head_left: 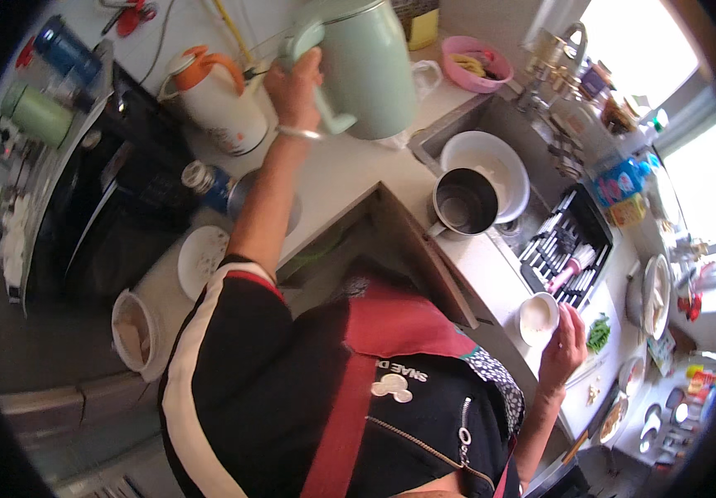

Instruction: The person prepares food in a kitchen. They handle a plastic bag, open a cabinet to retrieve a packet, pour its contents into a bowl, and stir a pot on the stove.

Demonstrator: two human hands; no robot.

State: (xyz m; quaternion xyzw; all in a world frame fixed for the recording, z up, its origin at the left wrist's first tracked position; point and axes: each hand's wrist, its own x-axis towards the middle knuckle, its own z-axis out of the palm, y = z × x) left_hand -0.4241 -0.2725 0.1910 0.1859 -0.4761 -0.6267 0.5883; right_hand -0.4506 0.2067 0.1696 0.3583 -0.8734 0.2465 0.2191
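Note:
My left hand (296, 93) grips the handle of a pale green electric kettle (370, 75), which is tilted and held up over the counter at the back. At the right counter edge, my right hand (563, 348) has its fingers around the side of a small white cup (537, 319). Something pale is inside this cup; whether the cup rests on the counter cannot be told. A metal mug (465, 202) with a dark interior stands between the two hands at the sink's edge. Behind it, a white basin (516, 168) sits in the sink.
A white thermos jug (221, 112) with an orange handle stands at the left. Below the counter, a cabinet door (426, 249) hangs open before me. A black rack (572, 243) lies over the sink. Chopped greens (599, 333) lie on a white board. A pink basket (476, 62) is at the back.

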